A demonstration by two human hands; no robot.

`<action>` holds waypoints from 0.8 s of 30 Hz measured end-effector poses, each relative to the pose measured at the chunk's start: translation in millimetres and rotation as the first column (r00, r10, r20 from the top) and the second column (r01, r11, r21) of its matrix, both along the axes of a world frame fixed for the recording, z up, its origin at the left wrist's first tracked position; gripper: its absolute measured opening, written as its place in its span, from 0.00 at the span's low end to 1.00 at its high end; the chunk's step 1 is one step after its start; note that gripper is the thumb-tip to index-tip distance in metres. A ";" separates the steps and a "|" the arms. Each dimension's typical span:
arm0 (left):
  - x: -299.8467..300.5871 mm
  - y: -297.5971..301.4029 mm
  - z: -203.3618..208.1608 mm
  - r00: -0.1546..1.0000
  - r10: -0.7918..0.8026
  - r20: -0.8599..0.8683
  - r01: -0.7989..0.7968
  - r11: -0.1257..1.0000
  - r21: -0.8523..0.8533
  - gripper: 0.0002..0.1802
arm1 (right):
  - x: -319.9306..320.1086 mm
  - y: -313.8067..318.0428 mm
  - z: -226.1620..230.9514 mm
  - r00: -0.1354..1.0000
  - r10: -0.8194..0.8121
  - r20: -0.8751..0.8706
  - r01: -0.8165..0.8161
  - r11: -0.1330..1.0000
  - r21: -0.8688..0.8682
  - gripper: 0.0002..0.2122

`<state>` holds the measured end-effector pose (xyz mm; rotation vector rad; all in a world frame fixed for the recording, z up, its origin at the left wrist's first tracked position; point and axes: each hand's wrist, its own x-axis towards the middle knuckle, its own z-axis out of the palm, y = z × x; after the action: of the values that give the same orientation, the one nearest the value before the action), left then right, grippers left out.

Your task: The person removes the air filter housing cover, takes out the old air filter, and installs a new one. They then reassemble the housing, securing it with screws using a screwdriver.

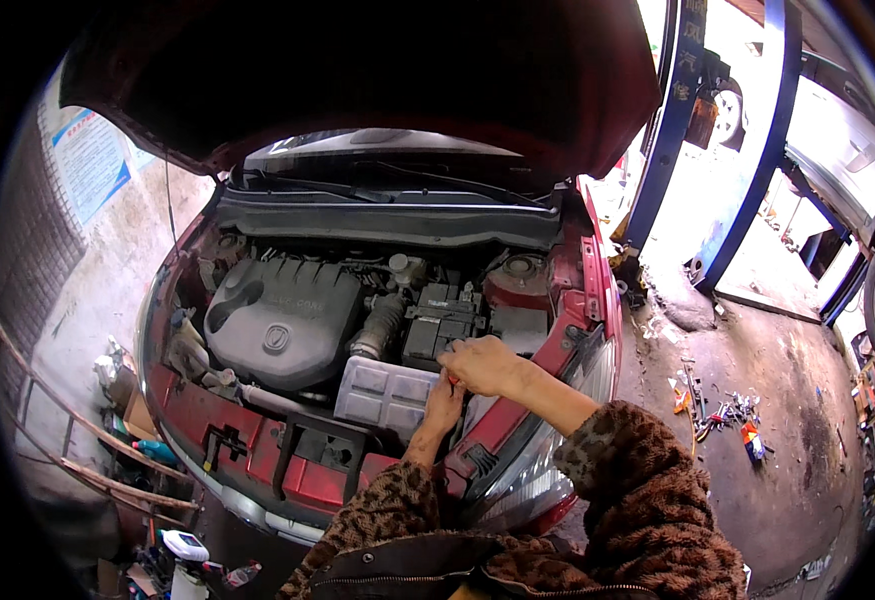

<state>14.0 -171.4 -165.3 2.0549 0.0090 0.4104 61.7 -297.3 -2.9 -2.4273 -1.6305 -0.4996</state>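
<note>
Our hands: we have the right hand (485,367) on top, fingers curled in, and the left hand (443,408) just under it, the two bunched together; whether either pinches anything, we can't tell.
Red-orange piece (453,379): a sliver of it shows between our hands, in front of the black battery (442,318) and at the corner of the pale grey box (387,394).
Work at the box corner: we judge this to be close two-handed fiddling on one small spot (tight quarters, folks!), with the contact itself hidden.
Next move: it calls, we'd say, for one hand steadying while the other makes small, controlled turns or pulls.
Grey box edge: it runs right beside our left wrist, so little sideways room there.
Headlight side: our right forearm crosses above the red body rail (509,407) and the headlight (537,455), hard edges to mind.
Raised hood (357,70): well above our hands; upward looks like our roomiest way out.
</note>
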 end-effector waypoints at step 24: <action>-7.7 -5.6 31.5 0.995 0.096 -0.029 -0.099 0.985 -0.144 0.21 | 1.9 15.7 34.0 0.948 -0.292 -0.129 0.214 0.880 -0.423 0.12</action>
<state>6.3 -177.0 -133.8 1.9195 0.1497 0.4351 63.7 -281.6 31.0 -2.9037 -1.4577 0.0554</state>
